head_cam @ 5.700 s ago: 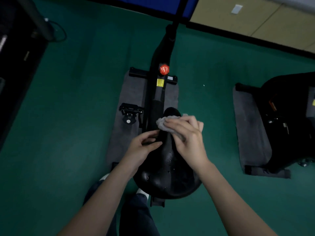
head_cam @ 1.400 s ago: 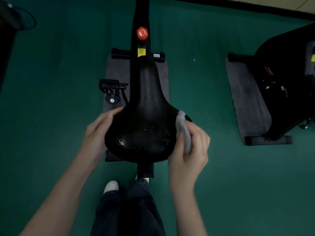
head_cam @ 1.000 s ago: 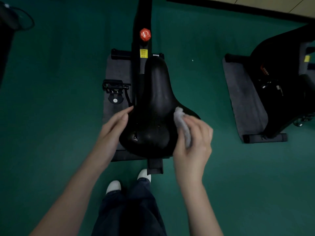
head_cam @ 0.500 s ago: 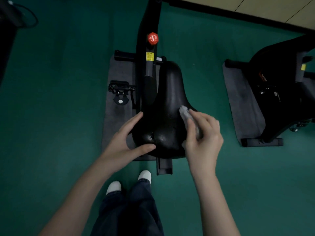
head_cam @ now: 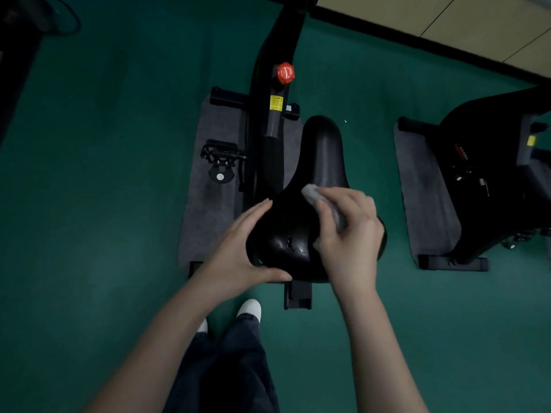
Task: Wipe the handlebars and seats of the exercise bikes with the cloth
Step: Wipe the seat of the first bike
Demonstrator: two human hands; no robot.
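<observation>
My left hand (head_cam: pixel 235 251), fingers pressed together, is bracing the seat (head_cam: pixel 322 153) at its edge while my right hand (head_cam: pixel 348 234) is pinching the cloth (head_cam: pixel 311 194) against its top.

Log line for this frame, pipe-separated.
stage: wiping seat | right hand: presses cloth on seat | left hand: rests on seat edge | droplets: seat rear

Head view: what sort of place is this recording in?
Probably a gym or fitness room: the near exercise bike and a second bike stand on grey mats over green flooring.
</observation>
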